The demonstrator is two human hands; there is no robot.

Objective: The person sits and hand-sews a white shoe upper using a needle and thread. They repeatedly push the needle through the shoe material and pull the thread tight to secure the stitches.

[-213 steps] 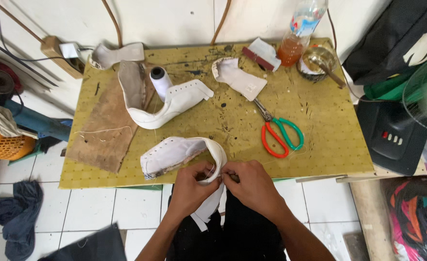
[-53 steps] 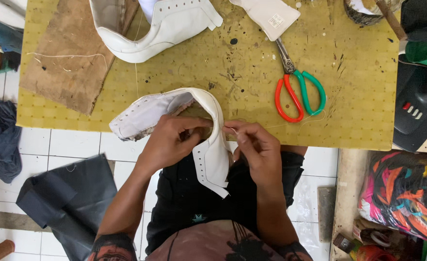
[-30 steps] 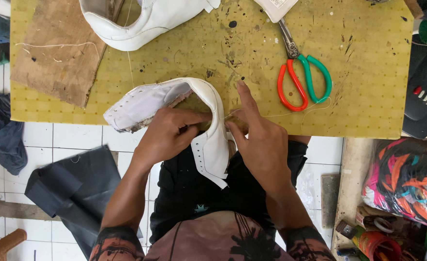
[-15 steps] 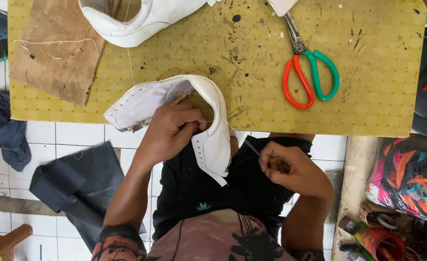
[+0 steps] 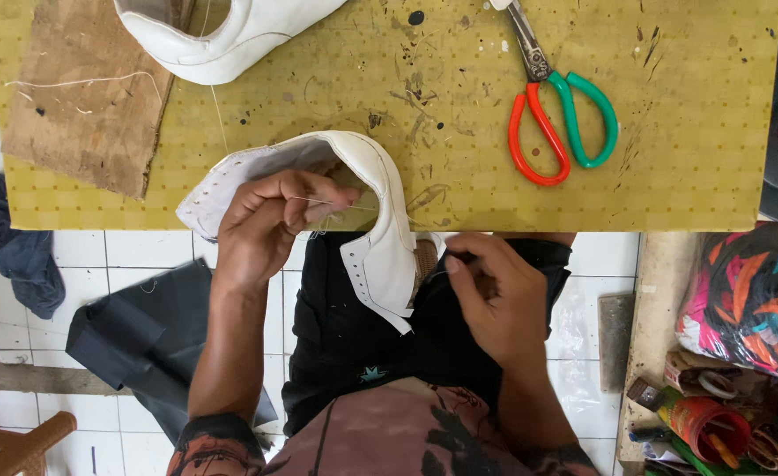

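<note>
White shoe upper (image 5: 380, 220) at the near edge of the yellow pegboard table (image 5: 459, 115), curved heel part resting on the board, eyelet flap hanging off the edge over the lap. Left hand (image 5: 274, 220) curled closed on the upper's inner edge, fingertips pinched on a thin thread (image 5: 336, 204) running across the opening. Right hand (image 5: 495, 300) below the table edge, just beside the hanging flap, thumb and fingers pinched together; whatever is held too small to make out, possibly a needle or thread end, cannot tell. Hands apart, upper between them.

Second white shoe upper (image 5: 230, 35) at the far edge of the board, cut off by the frame, well apart from the first. Brown leather piece (image 5: 89, 97) on the left part of the board, loose white threads lying on it. Scissors (image 5: 552, 115) with one red and one green handle to the right on the board, blades closed, pointing away. Dark blue cloth (image 5: 142, 335) on the white tiled floor at left. Colourful patterned bag (image 5: 750, 300) at far right.
</note>
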